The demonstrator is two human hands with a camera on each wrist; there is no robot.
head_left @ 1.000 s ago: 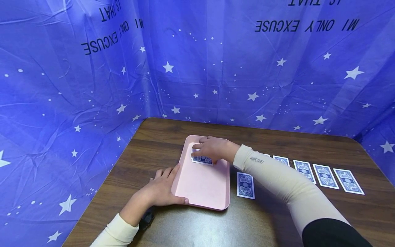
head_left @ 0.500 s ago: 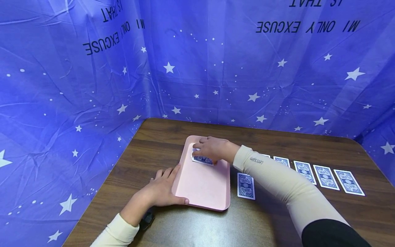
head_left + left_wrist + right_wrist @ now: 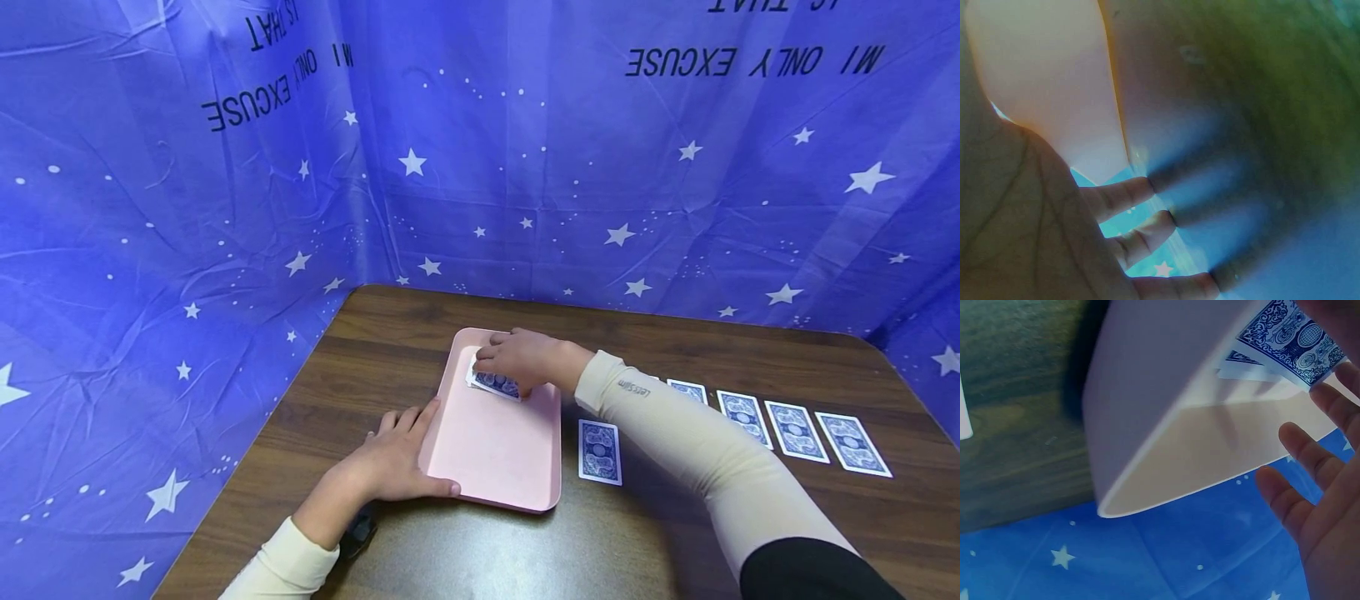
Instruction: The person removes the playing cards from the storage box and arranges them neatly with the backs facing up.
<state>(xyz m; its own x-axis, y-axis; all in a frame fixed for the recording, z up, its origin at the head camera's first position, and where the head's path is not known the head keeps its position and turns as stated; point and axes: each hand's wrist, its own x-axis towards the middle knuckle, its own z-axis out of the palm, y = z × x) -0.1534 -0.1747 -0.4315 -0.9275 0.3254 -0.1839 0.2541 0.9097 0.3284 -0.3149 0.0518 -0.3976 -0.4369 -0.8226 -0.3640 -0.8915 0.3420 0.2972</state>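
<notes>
A pink tray (image 3: pixel 495 462) lies on the brown table. My left hand (image 3: pixel 405 458) grips its near left corner, thumb along the near rim and fingers against the left wall. In the left wrist view those fingers (image 3: pixel 1124 195) lie by the tray (image 3: pixel 1041 81). At the tray's far end my right hand (image 3: pixel 501 360) covers a small pile of blue-backed cards (image 3: pixel 498 385) and pinches it at the edge. The right wrist view shows the cards (image 3: pixel 1285 334) tilted up inside the tray (image 3: pixel 1172 425), with the other fingers (image 3: pixel 1300 447) spread free.
Right of the tray, one face-down card (image 3: pixel 599 451) lies alone. Behind my right sleeve a row of cards runs rightwards (image 3: pixel 742 414) to the last one (image 3: pixel 852 443). Blue star-print cloth (image 3: pixel 525 167) closes off the back and left of the table (image 3: pixel 390 333).
The card pile under my right hand has turned slightly and its left edge has come up. My left hand and the tray have stayed where they were.
</notes>
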